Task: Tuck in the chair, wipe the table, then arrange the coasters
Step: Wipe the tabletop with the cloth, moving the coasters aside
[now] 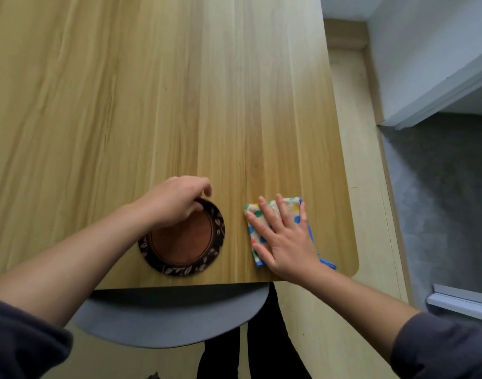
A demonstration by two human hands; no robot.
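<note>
Pale wood-grain surface, two things lying near its front edge.

The surface (179, 91) runs away from me in long light and honey-coloured strips, and its near right corner is rounded. A round coaster (190, 253) lies flat under my left grip (174, 203). It has a dark rim with a pale leaf pattern around a brown centre, and my fingers curl over its far rim. Just right of it, not touching, a folded cloth (292, 205) with coloured dots and a blue border lies flat beneath the spread fingers of my right grip (286, 242), close to the rounded corner.
</note>
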